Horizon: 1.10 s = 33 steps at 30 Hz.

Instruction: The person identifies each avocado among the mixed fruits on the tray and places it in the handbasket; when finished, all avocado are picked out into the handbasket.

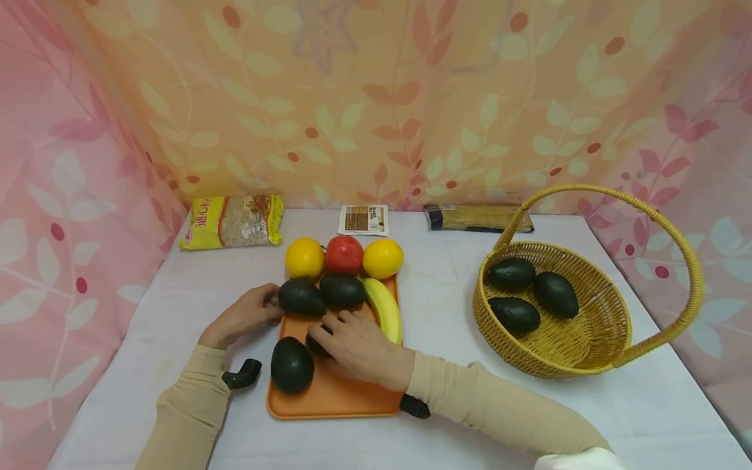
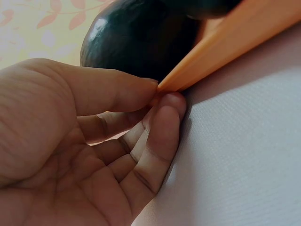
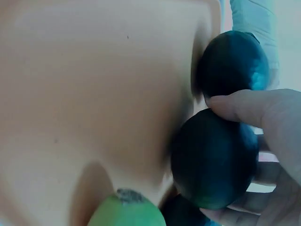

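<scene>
An orange tray (image 1: 352, 398) lies on the table, its left rim pinched between the thumb and fingers of my left hand (image 1: 249, 314); the left wrist view shows the rim (image 2: 171, 84) at the fingertips. Over the tray, my right hand (image 1: 364, 349) grips an avocado (image 3: 214, 157), mostly hidden by the fingers in the head view. Another avocado (image 1: 292, 365) sits by the tray's left edge, nearer the front. Two more avocados, the left one (image 1: 301, 297) and the right one (image 1: 343, 291), lie behind the held one. A banana (image 1: 384, 310) runs along the right side.
A red fruit (image 1: 344, 254) stands between two yellow fruits at the tray's back. To the right, a wicker basket (image 1: 608, 313) with a tall handle holds three avocados. Along the back lie a yellow bag (image 1: 232, 222), a small packet (image 1: 363, 220) and a long package (image 1: 478, 218).
</scene>
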### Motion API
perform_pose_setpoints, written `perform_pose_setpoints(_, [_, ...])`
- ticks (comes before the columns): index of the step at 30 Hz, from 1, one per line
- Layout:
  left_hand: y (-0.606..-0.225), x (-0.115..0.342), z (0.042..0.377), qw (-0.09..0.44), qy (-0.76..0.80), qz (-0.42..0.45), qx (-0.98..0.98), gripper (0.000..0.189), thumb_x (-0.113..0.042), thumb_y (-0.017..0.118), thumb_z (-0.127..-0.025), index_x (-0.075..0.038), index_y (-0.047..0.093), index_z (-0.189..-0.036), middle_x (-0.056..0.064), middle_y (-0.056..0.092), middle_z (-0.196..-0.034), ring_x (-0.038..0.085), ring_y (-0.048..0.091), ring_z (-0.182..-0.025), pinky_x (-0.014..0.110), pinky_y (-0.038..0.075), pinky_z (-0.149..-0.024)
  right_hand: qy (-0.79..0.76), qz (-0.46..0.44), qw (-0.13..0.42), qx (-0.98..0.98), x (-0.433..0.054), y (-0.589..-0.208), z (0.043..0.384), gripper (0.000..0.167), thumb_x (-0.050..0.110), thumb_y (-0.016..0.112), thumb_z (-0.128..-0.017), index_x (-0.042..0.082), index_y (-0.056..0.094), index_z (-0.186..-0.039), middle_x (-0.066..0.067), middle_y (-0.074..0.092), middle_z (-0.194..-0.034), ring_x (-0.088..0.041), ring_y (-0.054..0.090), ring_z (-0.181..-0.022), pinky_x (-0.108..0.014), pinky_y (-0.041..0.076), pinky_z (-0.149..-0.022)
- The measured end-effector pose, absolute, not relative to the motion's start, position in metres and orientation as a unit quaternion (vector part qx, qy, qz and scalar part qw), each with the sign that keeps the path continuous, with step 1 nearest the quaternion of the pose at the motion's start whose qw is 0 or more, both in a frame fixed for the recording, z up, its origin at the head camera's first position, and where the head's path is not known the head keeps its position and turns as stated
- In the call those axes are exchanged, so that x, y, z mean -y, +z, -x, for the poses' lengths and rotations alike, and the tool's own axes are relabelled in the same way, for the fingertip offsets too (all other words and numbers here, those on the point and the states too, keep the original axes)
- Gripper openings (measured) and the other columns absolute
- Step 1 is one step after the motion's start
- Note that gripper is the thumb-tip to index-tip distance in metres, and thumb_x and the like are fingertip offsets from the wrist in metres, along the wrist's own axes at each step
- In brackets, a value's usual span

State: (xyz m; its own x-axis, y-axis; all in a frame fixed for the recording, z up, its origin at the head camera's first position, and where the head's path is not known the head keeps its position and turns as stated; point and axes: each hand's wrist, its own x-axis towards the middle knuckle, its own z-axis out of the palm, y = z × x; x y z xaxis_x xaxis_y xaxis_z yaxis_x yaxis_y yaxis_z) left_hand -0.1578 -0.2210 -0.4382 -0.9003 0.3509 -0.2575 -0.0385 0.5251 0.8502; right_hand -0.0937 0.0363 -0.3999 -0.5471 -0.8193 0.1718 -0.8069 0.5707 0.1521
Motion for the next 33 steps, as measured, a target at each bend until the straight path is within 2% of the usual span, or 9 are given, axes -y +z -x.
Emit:
perform_pose_setpoints(5, [-0.439, 0.221, 0.157, 0.203, 0.483, -0.090, -0.847, 0.037, -0.009, 0.062, -0.088, 0.007, 0.052, -0.120, 0.014, 0.062, -0.097, 0.017, 0.058, -0.079, 0.027, 0.052, -0.069, -0.006, -0.447, 0.100, 0.889, -0.042, -0.388, 0.097, 0.054, 0.043, 0.068, -0.087, 0.013, 0.057, -0.130, -0.001, 0.066, -0.116, -0.018, 0.064, -0.095, -0.029, 0.053, -0.084])
perform_pose_setpoints(10, [-0.440, 0.221, 0.156, 0.198, 0.481, -0.089, -0.849, 0.035, -0.007, 0.061, -0.088, 0.008, 0.052, -0.119, 0.014, 0.062, -0.097, 0.017, 0.057, -0.078, 0.027, 0.051, -0.068, 0.029, -0.425, 0.099, 0.899, -0.056, -0.366, 0.103, 0.057, 0.039, 0.071, -0.084, 0.011, 0.057, -0.132, -0.006, 0.063, -0.123, -0.021, 0.063, -0.104, -0.031, 0.054, -0.091])
perform_pose_setpoints(17, [-0.439, 0.221, 0.155, 0.196, 0.482, -0.090, -0.849, 0.036, -0.008, 0.062, -0.088, 0.007, 0.052, -0.119, 0.014, 0.062, -0.096, 0.017, 0.058, -0.079, 0.027, 0.051, -0.069, 0.090, -0.386, 0.139, 0.908, -0.094, -0.338, 0.116, 0.056, 0.033, 0.074, -0.083, 0.010, 0.057, -0.131, -0.010, 0.063, -0.120, -0.023, 0.065, -0.094, -0.034, 0.057, -0.082])
perform_pose_setpoints(21, [-0.437, 0.221, 0.155, 0.195, 0.476, -0.092, -0.852, 0.037, -0.011, 0.063, -0.089, 0.006, 0.052, -0.120, 0.013, 0.062, -0.096, 0.018, 0.058, -0.079, 0.028, 0.051, -0.070, 0.108, -0.349, 0.166, 0.916, -0.124, -0.323, 0.120, 0.057, 0.032, 0.075, -0.082, 0.009, 0.057, -0.130, -0.010, 0.063, -0.118, -0.023, 0.063, -0.095, -0.036, 0.056, -0.081])
perform_pose_setpoints(27, [-0.436, 0.220, 0.156, 0.195, 0.471, -0.093, -0.855, 0.036, -0.011, 0.063, -0.089, 0.006, 0.053, -0.119, 0.014, 0.062, -0.095, 0.018, 0.058, -0.079, 0.029, 0.051, -0.071, 0.108, -0.295, 0.219, 0.924, -0.178, -0.302, 0.119, 0.062, 0.032, 0.080, -0.077, 0.006, 0.058, -0.129, -0.016, 0.061, -0.120, -0.031, 0.063, -0.097, -0.046, 0.055, -0.081])
perform_pose_setpoints(33, [-0.436, 0.221, 0.157, 0.198, 0.465, -0.088, -0.858, 0.036, -0.011, 0.062, -0.090, 0.006, 0.053, -0.120, 0.015, 0.063, -0.097, 0.018, 0.060, -0.080, 0.029, 0.052, -0.073, 0.099, -0.237, 0.255, 0.932, -0.233, -0.299, 0.111, 0.063, 0.025, 0.082, -0.073, 0.003, 0.059, -0.127, -0.021, 0.062, -0.117, -0.038, 0.062, -0.097, -0.053, 0.052, -0.080])
